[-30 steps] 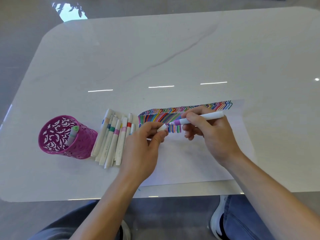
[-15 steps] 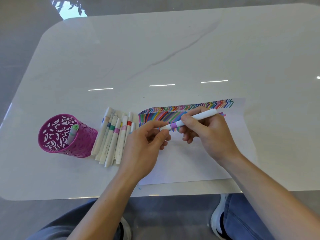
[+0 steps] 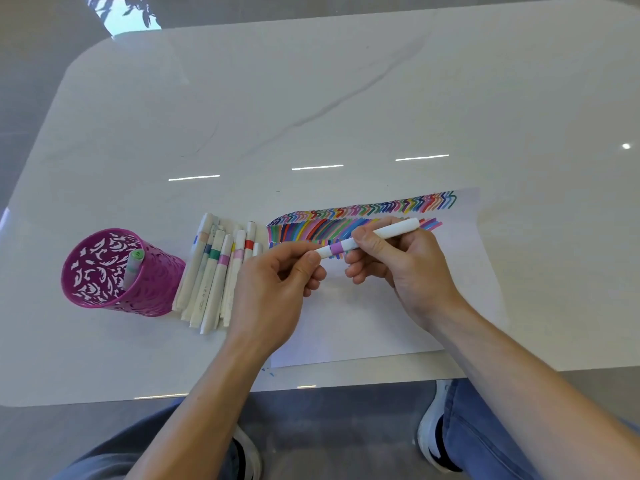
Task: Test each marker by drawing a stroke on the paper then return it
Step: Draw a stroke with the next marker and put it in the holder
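Note:
A white marker with a lilac band [image 3: 377, 235] is held level over the paper [image 3: 374, 320]. My right hand [image 3: 405, 268] grips its barrel. My left hand [image 3: 277, 289] pinches the capped end at the left with thumb and forefinger. The paper carries rows of many coloured strokes along its far edge. Several white markers with coloured bands [image 3: 214, 271] lie side by side left of the paper. A purple perforated cup [image 3: 117, 275] stands further left with one green-capped marker [image 3: 133, 268] in it.
The white marble table [image 3: 346, 98] stretches far beyond the paper. Its near edge runs just below the paper. My knees and two shoes show under that edge.
The marker has swung from pointing down at the paper to lying level. My left hand's fingers have closed on its left end, where the cap now sits.

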